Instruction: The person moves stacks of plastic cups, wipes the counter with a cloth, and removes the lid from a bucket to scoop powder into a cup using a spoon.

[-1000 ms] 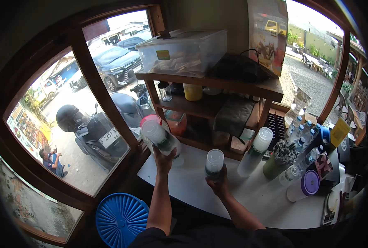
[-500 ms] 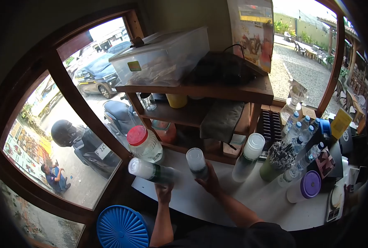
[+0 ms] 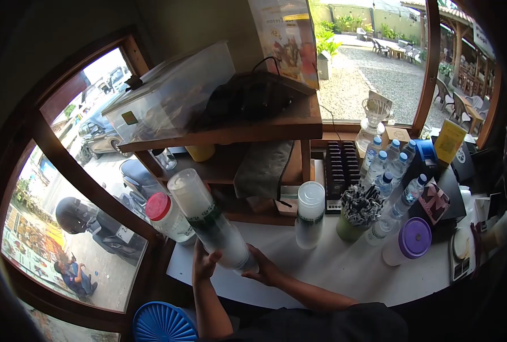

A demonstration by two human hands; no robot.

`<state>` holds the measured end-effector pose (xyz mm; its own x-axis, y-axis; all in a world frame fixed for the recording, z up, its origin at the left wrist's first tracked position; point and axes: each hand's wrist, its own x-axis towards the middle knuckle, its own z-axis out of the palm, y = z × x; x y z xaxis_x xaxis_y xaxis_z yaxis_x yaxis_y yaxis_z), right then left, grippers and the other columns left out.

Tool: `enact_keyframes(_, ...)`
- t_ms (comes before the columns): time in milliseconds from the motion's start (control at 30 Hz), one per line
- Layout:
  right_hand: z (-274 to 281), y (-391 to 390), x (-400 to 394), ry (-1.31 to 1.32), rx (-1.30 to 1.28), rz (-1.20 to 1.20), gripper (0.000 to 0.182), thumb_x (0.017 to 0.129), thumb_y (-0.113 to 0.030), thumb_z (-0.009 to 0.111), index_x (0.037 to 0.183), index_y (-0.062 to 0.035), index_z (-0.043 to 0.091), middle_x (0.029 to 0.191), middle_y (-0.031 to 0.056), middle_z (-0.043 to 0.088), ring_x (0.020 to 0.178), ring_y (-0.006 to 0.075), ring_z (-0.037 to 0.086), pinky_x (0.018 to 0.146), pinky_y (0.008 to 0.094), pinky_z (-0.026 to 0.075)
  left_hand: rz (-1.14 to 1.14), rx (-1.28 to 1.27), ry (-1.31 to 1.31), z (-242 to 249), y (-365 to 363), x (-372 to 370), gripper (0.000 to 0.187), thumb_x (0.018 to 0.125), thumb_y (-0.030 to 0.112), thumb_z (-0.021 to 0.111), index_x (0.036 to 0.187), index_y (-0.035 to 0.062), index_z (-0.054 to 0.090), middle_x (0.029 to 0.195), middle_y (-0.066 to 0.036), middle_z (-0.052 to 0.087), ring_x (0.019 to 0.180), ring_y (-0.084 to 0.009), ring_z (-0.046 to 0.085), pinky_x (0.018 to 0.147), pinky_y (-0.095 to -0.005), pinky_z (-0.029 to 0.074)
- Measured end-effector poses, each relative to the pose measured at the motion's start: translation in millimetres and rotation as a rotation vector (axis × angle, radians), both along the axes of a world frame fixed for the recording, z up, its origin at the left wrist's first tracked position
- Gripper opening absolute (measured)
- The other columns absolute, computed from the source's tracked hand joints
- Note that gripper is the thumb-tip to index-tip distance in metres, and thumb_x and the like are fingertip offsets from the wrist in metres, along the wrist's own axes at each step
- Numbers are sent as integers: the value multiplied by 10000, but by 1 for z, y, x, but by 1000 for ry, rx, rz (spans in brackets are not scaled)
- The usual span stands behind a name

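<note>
A long stack of clear plastic cups (image 3: 212, 219) with green print leans up and left over the white counter (image 3: 344, 268). My left hand (image 3: 204, 263) is wrapped round its left side, thumb across the cups. Around the lower right end of the stack are the fingers of my right hand (image 3: 263, 268). A shorter cup stack (image 3: 310, 215) stands upright on the counter to the right. The red-lidded jar (image 3: 168, 215) is left of the held stack.
A wooden shelf (image 3: 236, 132) bears a clear bin (image 3: 168, 105). Several water bottles (image 3: 399, 165), a green container of wrapped straws (image 3: 359, 214) and a purple-lidded tub (image 3: 408, 242) stand at right. A blue lid (image 3: 163, 324) is below left. A person (image 3: 77, 276) sits outside.
The two cup stacks that were apart, one in each hand, are now one long stack held by both hands. The view has turned to the right.
</note>
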<state>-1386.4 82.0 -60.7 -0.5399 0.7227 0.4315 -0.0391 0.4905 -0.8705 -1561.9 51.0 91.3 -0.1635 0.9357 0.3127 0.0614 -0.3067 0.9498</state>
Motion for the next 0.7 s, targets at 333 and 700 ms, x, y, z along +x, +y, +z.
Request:
enact_keyframes(333,36,17,104,144,555,-899,874,722,-502,824,1302,-63,339,1274,203,380,1200,350,422,1010,489,378,175,38,-145,-134,-11,17,1165,598,672,844,1414,-1,355,1298,-124,518,1194,-263,526,994,-407,441)
enact_keyframes(700,42,46,105,158,15,-420,974,669,-188,902,1462,-98,344,1394,129,469,1327,269,433,1103,410,355,0,-6,-10,-173,10,35,1084,605,346,909,1435,26,290,1321,-140,478,1215,-298,504,1027,-427,415)
